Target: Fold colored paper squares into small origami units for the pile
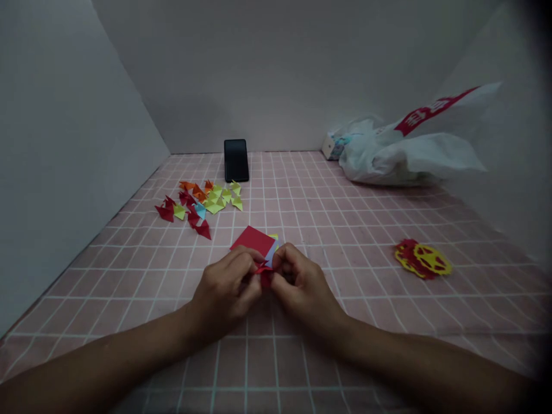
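While the left hand (228, 283) and right hand (305, 286) pinch a small folded red paper (264, 269) between them, a red-topped pile of paper squares (253, 239) lies just beyond on the counter (366, 224), with folded paper figures (215, 202) farther left.

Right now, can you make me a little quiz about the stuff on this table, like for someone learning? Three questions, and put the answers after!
1. Pick one: what colour is the piece that the left hand and right hand pinch together?
a) white
b) red
c) black

2. True or false: the bag and the round cut-outs are both on the right side of the table.

3. Fill in the blank: the folded papers are red, orange, yellowish green and light ____.

Key: 1. b; 2. true; 3. blue.
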Tool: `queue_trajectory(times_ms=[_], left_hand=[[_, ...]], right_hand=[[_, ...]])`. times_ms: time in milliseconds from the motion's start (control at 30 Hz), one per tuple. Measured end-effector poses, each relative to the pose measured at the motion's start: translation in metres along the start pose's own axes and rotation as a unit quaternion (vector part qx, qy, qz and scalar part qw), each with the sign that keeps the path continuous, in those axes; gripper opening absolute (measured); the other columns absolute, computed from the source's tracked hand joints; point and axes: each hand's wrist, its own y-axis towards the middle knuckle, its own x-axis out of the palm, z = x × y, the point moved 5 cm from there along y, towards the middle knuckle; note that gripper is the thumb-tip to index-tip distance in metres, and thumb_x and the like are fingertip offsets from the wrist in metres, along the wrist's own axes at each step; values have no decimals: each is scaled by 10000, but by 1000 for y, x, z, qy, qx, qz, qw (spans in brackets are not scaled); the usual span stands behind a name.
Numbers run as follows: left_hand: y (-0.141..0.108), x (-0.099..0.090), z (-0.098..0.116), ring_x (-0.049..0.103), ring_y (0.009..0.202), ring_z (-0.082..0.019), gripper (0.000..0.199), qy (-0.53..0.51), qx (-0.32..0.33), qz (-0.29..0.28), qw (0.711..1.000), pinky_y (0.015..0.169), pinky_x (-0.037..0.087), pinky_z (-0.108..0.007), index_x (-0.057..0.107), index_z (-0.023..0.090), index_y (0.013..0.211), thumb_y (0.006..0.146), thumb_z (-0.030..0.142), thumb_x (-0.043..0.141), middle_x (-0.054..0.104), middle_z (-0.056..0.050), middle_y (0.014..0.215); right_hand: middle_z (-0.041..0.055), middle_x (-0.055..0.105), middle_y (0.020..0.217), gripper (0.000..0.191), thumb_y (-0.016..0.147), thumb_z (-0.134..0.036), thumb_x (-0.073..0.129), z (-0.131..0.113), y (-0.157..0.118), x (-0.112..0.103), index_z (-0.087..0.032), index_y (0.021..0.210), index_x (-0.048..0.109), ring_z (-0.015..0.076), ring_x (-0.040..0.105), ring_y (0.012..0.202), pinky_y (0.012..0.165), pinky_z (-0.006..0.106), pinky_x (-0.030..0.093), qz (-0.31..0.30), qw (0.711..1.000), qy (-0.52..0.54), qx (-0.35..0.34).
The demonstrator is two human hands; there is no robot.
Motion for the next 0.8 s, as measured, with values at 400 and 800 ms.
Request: queue_trajectory(times_ms=[400, 800], left_hand=[[1, -1, -16, 636, 660, -149, 111, -78, -85, -72, 991, 631, 467, -266, 630, 136, 797, 847, 102, 538, 686, -47, 748], [-6, 19, -35, 626, 682, -113, 171, -442, -349, -101, 820, 654, 516, -230, 637, 164, 960, 883, 316, 627, 651, 0, 808]], right_hand=[[11, 610, 780, 84, 816, -93, 592, -16, 0, -3, -166, 833, 629, 144, 544, 706, 649, 278, 392, -13, 993, -75, -94], [-30, 537, 603, 144, 822, -142, 543, -10, 3, -8, -179, 683, 556, 110, 480, 550, 516, 230, 350, 14, 1000, -22, -12]])
